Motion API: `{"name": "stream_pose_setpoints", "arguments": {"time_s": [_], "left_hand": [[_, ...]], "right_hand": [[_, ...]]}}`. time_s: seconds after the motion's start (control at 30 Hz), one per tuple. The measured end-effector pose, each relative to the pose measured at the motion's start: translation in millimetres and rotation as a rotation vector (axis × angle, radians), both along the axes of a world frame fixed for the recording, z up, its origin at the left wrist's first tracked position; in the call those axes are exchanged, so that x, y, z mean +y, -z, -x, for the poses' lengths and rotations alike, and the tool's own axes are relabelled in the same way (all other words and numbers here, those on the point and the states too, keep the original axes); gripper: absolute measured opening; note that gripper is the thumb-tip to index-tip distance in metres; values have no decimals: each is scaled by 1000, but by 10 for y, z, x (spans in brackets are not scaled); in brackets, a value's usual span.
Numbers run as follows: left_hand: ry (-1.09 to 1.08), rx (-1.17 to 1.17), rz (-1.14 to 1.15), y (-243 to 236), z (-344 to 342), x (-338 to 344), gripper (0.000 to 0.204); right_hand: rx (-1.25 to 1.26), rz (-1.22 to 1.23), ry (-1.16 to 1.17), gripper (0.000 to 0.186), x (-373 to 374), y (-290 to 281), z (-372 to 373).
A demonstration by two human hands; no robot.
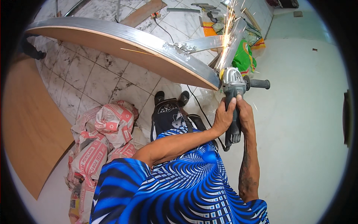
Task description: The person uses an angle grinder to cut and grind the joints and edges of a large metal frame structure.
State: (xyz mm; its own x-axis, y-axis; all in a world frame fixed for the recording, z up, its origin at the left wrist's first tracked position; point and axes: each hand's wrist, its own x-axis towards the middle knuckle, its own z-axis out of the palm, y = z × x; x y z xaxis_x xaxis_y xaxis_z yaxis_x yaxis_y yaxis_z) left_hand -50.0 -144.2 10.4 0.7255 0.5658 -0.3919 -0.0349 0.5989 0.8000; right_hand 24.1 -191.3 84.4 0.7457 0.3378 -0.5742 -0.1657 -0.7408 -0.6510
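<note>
Both hands, left hand (223,118) and right hand (244,112), clamped with fingers wrapped round one angle grinder (233,98) at three o'clock, sparks (227,35) flying toward twelve off one curved metal-edged board (123,41); cement sacks (99,143) heaped at eight.

Crumpled red-and-white paper sacks (100,138) heaped on floor at lower left, printed sides up. Brown wooden board (30,123) lies flat beside them, at left edge. Grey-white marbled floor tiles (93,74) under both (grout lines dark). Green bag (244,58) on floor at upper right, orange cloth (209,30) just beyond it. Wooden plank (143,13) and scattered metal strips (182,10) farther off. Smooth pale floor (305,112) on right.
</note>
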Motion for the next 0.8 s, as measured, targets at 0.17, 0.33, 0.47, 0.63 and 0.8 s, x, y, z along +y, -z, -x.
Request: {"name": "stream_pose_setpoints", "arguments": {"time_s": [0.17, 0.33, 0.47, 0.63, 0.8], "left_hand": [[51, -11, 43, -28, 15, 70, 56], [95, -2, 54, -30, 26, 141, 55], [54, -1, 44, -21, 19, 128, 54], [46, 15, 27, -69, 36, 139, 54], [35, 10, 20, -32, 27, 126, 55]], "right_hand": [[18, -29, 33, 60, -26, 59, 1], [7, -33, 39, 59, 7, 75, -1], [-8, -49, 34, 59, -3, 135, -13], [-5, -30, 16, 58, 6, 102, -10], [28, -20, 49, 59, 3, 121, -1]]}}
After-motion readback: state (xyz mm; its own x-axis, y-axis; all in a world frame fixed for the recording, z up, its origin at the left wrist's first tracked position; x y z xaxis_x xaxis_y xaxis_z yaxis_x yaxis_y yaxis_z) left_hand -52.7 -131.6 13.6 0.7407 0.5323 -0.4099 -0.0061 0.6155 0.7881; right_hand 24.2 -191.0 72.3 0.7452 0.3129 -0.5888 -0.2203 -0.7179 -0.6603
